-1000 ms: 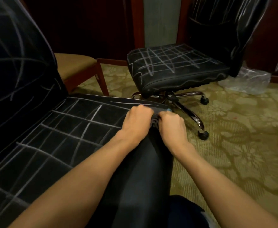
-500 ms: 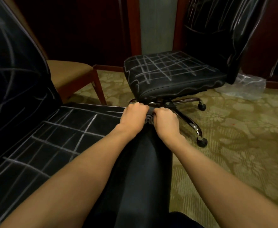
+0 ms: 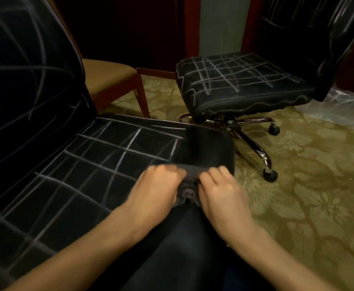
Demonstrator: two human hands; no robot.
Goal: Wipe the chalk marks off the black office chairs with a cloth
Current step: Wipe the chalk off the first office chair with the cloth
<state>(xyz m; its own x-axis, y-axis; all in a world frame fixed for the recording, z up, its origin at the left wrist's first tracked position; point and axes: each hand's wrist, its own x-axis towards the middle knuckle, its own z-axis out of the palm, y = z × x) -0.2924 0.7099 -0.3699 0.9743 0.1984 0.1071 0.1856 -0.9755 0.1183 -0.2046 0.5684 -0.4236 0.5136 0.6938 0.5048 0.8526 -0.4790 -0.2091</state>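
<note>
Both hands' grip [image 3: 158, 187] [image 3: 220, 190] on dark cloth [image 3: 187, 192], chalked near chair [image 3: 100, 156] seat.

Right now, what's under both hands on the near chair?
A bunched dark cloth, gripped by the left hand and right hand, on the near chair's seat. Whether chalk remains beneath the cloth is hidden.

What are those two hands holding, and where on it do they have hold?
A dark cloth, bunched between the left hand and right hand. Each grips a side of the bunch, pressed on the near chair's seat.
</note>
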